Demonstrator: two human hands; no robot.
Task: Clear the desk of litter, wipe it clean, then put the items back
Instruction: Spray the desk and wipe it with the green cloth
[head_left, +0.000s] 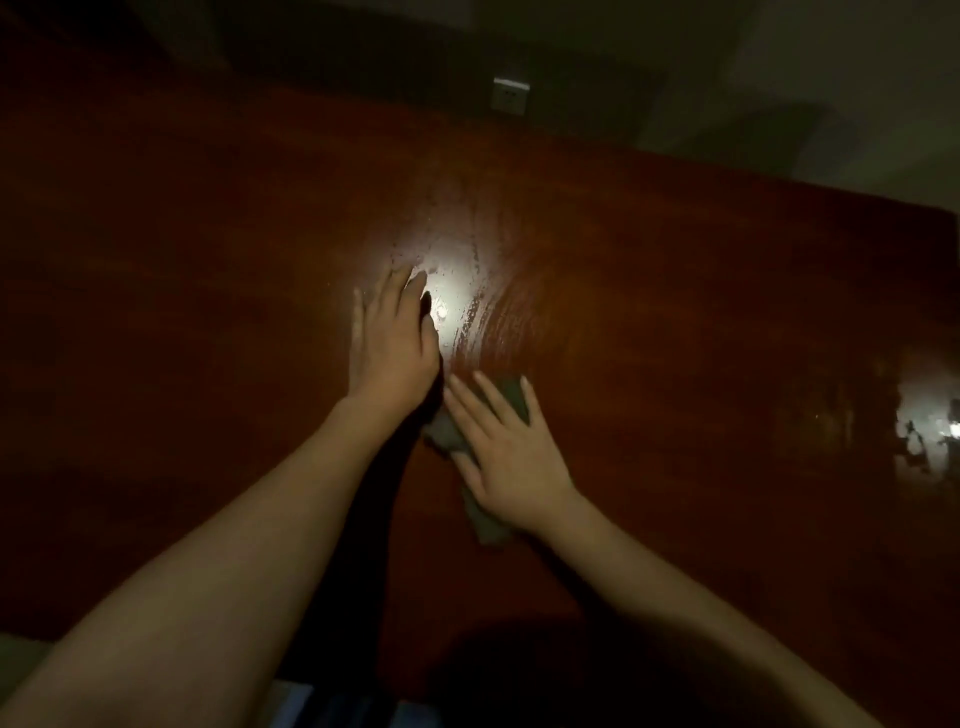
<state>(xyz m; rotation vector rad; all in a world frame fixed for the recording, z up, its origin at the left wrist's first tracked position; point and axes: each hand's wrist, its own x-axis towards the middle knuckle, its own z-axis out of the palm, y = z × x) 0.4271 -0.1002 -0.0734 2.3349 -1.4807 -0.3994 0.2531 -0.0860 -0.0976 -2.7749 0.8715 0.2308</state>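
Dim room, dark wooden desk (675, 322) seen from above. Right hand (511, 452) flat, fingers straight, pressing grey cloth (452, 434) mid-desk. Left hand (397, 343) flat, empty, beside wet streaks (467, 291). No litter visible; wiping underway; returning items apparently remains.

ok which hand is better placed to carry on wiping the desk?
Right. The right hand already lies flat on the cloth, fingers spread, beside the wet streaks. The left hand rests flat on bare desk, off the cloth.
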